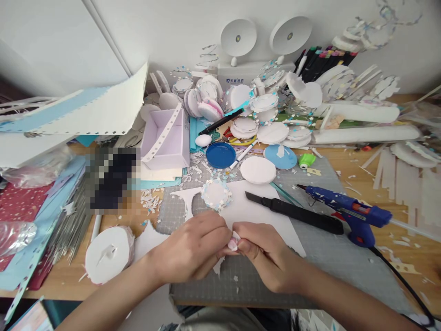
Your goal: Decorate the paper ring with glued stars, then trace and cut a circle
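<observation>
My left hand (195, 248) and my right hand (267, 255) meet low in the middle of the view, over the cutting mat (255, 285). Fingertips of both pinch a small curled pink-and-white piece (233, 242), perhaps paper or foam; much of it is hidden by the fingers. Just beyond them, a white disc trimmed with pale blue bits (216, 194) lies on a white sheet (237, 209) with cut-outs. To the right rests a black utility knife (296, 212), its blade pointing left. Farther right is a blue glue gun (354, 207) with a glue stick in its back.
Behind stand a lilac box (165, 158), a blue round lid (221, 155), a white oval disc (258, 169) and a light blue disc (285, 161). Several white discs and wire coils crowd the wall. A white roll (106, 255) sits at left. Paper scraps litter the table (365, 172).
</observation>
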The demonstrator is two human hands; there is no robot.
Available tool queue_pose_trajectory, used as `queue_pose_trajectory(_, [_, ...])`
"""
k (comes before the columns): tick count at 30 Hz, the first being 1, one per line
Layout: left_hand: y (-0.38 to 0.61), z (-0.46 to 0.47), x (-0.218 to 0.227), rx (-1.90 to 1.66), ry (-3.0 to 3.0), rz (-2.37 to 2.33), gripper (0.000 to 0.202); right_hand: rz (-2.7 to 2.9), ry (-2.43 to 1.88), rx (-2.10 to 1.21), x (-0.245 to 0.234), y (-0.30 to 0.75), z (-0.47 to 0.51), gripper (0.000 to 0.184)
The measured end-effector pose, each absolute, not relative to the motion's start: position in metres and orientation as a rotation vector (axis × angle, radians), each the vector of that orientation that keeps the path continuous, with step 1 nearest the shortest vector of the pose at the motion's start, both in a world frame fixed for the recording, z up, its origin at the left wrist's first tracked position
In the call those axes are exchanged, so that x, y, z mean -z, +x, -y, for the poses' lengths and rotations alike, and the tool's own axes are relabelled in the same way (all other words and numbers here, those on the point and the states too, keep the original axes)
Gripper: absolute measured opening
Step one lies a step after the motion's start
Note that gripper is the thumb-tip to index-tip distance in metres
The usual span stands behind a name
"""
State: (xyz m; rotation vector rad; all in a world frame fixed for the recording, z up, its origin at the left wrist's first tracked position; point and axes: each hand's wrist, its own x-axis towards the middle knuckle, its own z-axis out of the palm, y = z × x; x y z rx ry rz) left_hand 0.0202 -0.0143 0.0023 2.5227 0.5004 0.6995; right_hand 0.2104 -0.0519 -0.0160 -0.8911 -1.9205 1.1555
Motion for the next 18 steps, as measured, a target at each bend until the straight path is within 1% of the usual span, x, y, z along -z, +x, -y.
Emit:
queue_pose_trajectory(3, [0.0212,0.0125,-0.0064,-0.719,2.574,-0.558,0.024,1.964,-0.882,-0.951,0.0162,0.2097,0.0496,0.026])
queue_pose_trajectory(5, [0.0211,0.0116,-0.0076,-0.739,2.621,-0.623,0.031,2.04,-0.88,-0.835,0.0165,0.2101,0.0482,0.024])
queue_pose_trajectory(7, [0.0203,0.011,-0.007,-0.74,2.678,-0.686,0.034,2.091,-0.889,-0.811,0.0169,0.211,0.0471,0.022])
queue_pose_trajectory(9, [0.0191,0.0107,-0.0051,-0.723,2.741,-0.696,0.033,2.081,-0.909,-0.892,0.017,0.212,0.0465,0.023])
queue_pose_trajectory(15, [0.0181,0.0107,-0.0021,-0.708,2.797,-0.616,0.03,1.987,-0.997,-1.319,0.0147,0.2128,0.0456,0.026])
queue_pose_trajectory(18, [0.0186,0.011,-0.0023,-0.714,2.803,-0.637,0.027,1.956,-0.997,-1.437,0.0131,0.2137,0.0455,0.025])
